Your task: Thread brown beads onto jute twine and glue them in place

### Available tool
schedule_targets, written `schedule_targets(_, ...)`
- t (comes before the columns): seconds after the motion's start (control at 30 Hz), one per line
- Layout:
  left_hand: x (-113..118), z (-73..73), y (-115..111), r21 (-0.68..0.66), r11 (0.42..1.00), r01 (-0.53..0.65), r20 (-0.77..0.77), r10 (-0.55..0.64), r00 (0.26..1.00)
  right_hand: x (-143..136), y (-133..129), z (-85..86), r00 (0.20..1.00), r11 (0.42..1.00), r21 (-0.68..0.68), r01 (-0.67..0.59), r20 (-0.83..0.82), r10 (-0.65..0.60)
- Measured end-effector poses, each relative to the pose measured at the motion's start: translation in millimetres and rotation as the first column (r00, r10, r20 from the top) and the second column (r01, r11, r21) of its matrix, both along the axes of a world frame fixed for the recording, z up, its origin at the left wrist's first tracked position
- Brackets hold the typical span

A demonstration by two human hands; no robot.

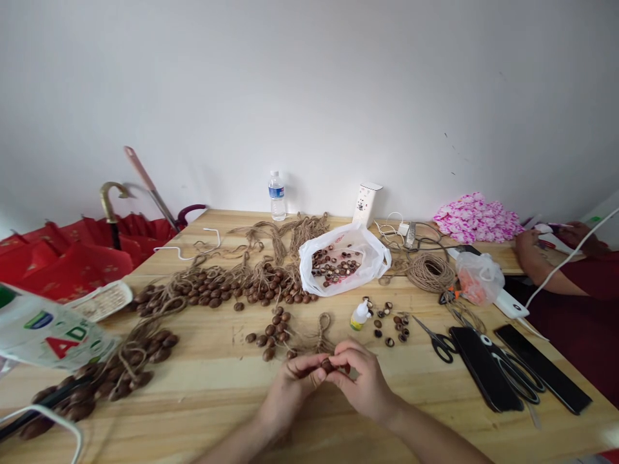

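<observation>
My left hand (291,388) and my right hand (363,377) meet near the front of the table, fingers closed from both sides on a round brown nut shell (327,365). Fingertips partly hide it. Right behind them is a looped length of jute twine (323,330), whose strands run toward a small cluster of brown nuts (277,326) on the left. A small glue bottle (360,315) with a white nozzle stands beyond my right hand. Several half shells (389,342) lie scattered to its right.
A white plastic bag (345,287) holds more shell pieces. Strung nuts (213,287) lie at left, near a large white bottle (53,332). Scissors (438,340), a black phone (485,367) and a twine coil (430,272) lie right. Another person's arm (541,267) rests at far right.
</observation>
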State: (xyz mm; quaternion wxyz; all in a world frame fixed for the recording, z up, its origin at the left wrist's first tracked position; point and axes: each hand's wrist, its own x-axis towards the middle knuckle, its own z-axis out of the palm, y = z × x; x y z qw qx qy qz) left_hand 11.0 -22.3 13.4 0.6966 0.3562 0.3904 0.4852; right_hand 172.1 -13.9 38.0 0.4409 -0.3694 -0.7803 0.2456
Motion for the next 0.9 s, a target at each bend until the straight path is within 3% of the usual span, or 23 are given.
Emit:
schedule_targets(0.37, -2.3, 6.7, -0.1, 0.061, 0.992, 0.107, -0.058, -0.104, 0.993, 0.1, 0.5, -1.3, 1.000, 1.000, -0.025, -0.015, -0.006, 0.015)
schedule_targets(0.63, -1.4, 9.5, 0.6, 0.029, 0.998, 0.056, -0.017, -0.055, 0.998, -0.4, 2.2, -0.7, 0.998, 0.999, -0.011, 0.036, 0.060, -0.036)
schedule_targets(0.9, -1.5, 5.2, 5.7, -0.046, 0.997, 0.062, -0.001, -0.062, 0.998, -0.2, -2.8, 5.4, 0.988, 0.992, -0.121, -0.021, 0.149, 0.039)
